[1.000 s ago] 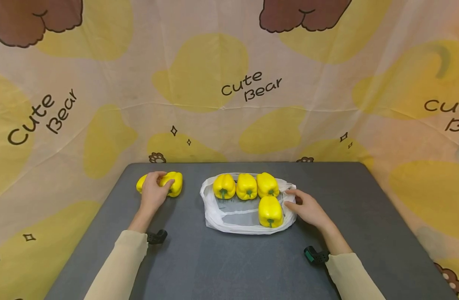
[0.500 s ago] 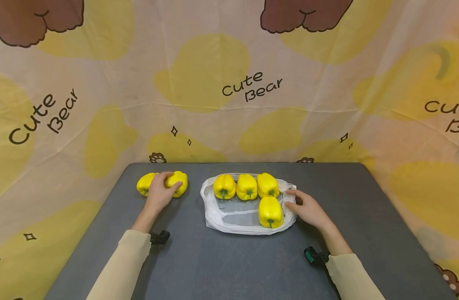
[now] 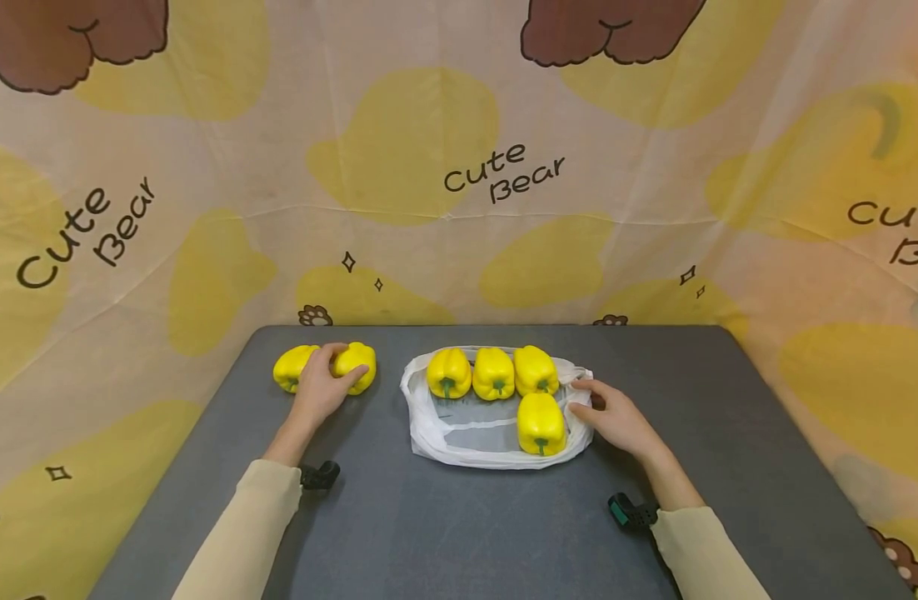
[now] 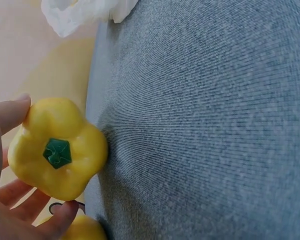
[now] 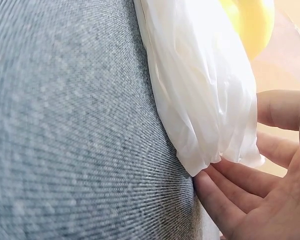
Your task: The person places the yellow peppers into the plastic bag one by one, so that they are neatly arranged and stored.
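Head view: your left hand (image 3: 322,387) has its fingers and thumb wrapped round a yellow pepper (image 3: 357,356) at the counter's (image 3: 459,533) far left, with a second pepper (image 3: 290,367) just beside it, partly behind your hand. Your right hand (image 3: 615,417) touches the right edge of the white bag (image 3: 431,429); can't tell if those fingers pinch it. Inside that bag, you've got three peppers (image 3: 493,372) in a row along the back and a fourth pepper (image 3: 541,423) front right.
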`<state>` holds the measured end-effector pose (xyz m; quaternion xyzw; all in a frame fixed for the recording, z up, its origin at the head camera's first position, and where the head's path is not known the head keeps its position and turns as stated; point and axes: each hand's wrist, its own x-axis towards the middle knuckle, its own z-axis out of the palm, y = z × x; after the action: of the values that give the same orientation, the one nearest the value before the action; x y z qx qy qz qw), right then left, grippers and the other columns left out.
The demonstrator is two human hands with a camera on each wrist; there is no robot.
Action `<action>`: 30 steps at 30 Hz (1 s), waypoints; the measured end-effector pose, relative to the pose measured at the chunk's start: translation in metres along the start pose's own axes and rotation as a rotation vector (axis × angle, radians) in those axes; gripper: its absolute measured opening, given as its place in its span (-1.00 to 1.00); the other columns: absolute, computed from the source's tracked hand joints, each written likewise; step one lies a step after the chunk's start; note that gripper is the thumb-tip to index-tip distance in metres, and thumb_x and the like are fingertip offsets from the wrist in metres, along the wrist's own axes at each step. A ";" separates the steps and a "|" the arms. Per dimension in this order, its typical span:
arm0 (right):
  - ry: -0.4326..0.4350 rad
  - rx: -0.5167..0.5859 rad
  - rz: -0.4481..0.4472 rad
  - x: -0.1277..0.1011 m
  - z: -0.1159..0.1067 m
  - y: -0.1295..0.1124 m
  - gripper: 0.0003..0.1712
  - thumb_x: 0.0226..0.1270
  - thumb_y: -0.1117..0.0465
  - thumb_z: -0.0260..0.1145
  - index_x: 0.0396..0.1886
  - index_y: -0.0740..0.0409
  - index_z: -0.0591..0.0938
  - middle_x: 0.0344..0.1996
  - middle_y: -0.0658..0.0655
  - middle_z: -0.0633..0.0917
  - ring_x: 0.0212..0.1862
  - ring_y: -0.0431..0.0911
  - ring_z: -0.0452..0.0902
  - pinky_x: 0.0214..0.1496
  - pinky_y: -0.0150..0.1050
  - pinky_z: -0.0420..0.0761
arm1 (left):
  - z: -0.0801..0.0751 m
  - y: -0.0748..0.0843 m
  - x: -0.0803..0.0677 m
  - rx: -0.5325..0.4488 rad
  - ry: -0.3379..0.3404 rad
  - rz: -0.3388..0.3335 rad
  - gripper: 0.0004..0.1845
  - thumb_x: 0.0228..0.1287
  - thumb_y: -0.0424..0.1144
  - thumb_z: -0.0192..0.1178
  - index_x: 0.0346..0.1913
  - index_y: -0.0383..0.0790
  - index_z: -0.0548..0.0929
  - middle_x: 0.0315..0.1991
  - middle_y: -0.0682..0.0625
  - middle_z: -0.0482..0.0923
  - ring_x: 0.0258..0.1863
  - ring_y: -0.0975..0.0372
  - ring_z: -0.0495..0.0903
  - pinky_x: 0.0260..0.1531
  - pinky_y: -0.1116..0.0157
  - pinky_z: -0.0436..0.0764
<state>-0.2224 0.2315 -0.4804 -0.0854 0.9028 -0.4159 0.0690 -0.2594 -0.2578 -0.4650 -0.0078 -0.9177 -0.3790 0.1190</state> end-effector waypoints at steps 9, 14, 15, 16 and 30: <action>-0.003 -0.008 -0.004 0.002 0.000 0.001 -0.36 0.48 -0.03 0.27 0.41 0.22 0.47 0.34 0.41 0.47 0.16 0.19 0.44 0.25 0.20 0.49 | -0.002 0.003 -0.002 0.007 0.004 -0.006 -0.35 0.29 -0.06 0.42 0.29 -0.38 0.48 0.16 -0.31 0.48 0.08 -0.12 0.45 0.11 -0.10 0.46; -0.001 -0.012 -0.002 0.002 0.000 0.002 -0.36 0.48 -0.03 0.28 0.41 0.23 0.47 0.33 0.41 0.48 0.15 0.18 0.46 0.23 0.18 0.51 | -0.003 0.006 -0.004 -0.008 0.006 -0.018 -0.35 0.30 -0.03 0.41 0.28 -0.37 0.48 0.17 -0.30 0.48 0.10 -0.12 0.45 0.15 -0.10 0.46; -0.001 -0.014 -0.003 0.002 0.000 0.002 -0.36 0.48 -0.03 0.28 0.41 0.23 0.47 0.32 0.41 0.49 0.14 0.18 0.46 0.23 0.18 0.51 | -0.003 0.007 -0.004 -0.011 0.007 -0.018 -0.35 0.30 -0.02 0.41 0.28 -0.37 0.48 0.17 -0.30 0.48 0.10 -0.12 0.45 0.15 -0.10 0.45; 0.000 -0.016 -0.003 0.002 0.000 0.002 -0.36 0.48 -0.03 0.28 0.41 0.23 0.47 0.32 0.40 0.49 0.14 0.18 0.46 0.22 0.18 0.51 | -0.003 0.007 -0.004 -0.014 0.008 -0.018 -0.35 0.30 -0.01 0.40 0.28 -0.37 0.49 0.17 -0.30 0.48 0.10 -0.11 0.45 0.15 -0.10 0.45; -0.006 -0.004 0.011 0.001 0.000 0.000 -0.36 0.48 -0.02 0.28 0.41 0.22 0.47 0.33 0.41 0.48 0.15 0.19 0.45 0.23 0.19 0.51 | -0.004 0.030 -0.009 -0.036 0.022 0.047 -0.35 0.30 -0.02 0.41 0.28 -0.38 0.51 0.14 -0.27 0.50 0.08 -0.09 0.45 0.13 -0.06 0.43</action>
<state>-0.2229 0.2315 -0.4804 -0.0821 0.9037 -0.4136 0.0739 -0.2465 -0.2381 -0.4437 -0.0270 -0.9089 -0.3926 0.1379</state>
